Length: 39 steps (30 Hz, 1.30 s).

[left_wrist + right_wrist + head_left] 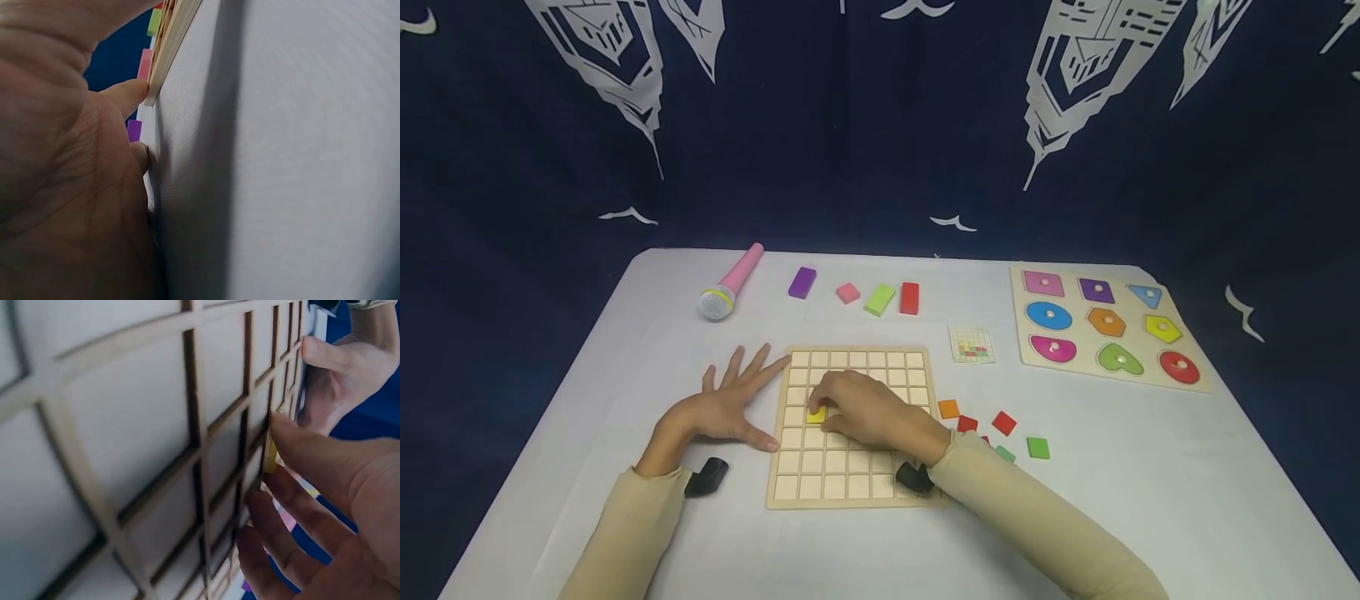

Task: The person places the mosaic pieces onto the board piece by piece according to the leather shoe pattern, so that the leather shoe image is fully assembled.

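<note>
A wooden grid board (850,503) with square recesses lies flat on the white table. Over its middle left, my right hand (865,410) pinches a yellow square tile (816,416) between thumb and fingers, down at one of the recesses. The right wrist view also has this yellow tile (271,457) between thumb and index finger. My left hand (724,407) is spread beside the board, its thumb and index fingertip touching the left edge. Seen from the left wrist, a fingertip meets the wooden side of the board (170,53).
Right of the board lie several loose tiles, including an orange (949,409) and a green one (1038,448). A pattern card (972,344) and shape puzzle (1112,333) sit behind them. Coloured blocks, one purple (802,282), and a toy microphone (731,283) lie at the back.
</note>
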Each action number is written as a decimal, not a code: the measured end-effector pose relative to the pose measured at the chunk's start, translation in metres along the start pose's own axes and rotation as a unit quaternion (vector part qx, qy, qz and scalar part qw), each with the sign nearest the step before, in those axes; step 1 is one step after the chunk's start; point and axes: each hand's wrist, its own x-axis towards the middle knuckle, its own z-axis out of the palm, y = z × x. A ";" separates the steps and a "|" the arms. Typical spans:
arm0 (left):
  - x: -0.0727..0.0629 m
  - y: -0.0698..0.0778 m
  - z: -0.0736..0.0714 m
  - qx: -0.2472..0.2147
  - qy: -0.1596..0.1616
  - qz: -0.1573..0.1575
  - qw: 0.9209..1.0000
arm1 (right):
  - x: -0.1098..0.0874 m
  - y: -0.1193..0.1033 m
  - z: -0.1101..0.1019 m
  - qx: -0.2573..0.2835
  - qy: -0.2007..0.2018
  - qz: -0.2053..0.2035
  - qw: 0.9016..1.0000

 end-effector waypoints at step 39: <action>0.001 0.003 0.002 -0.005 0.005 -0.008 1.000 | -0.117 0.054 -0.030 0.034 0.060 0.058 0.996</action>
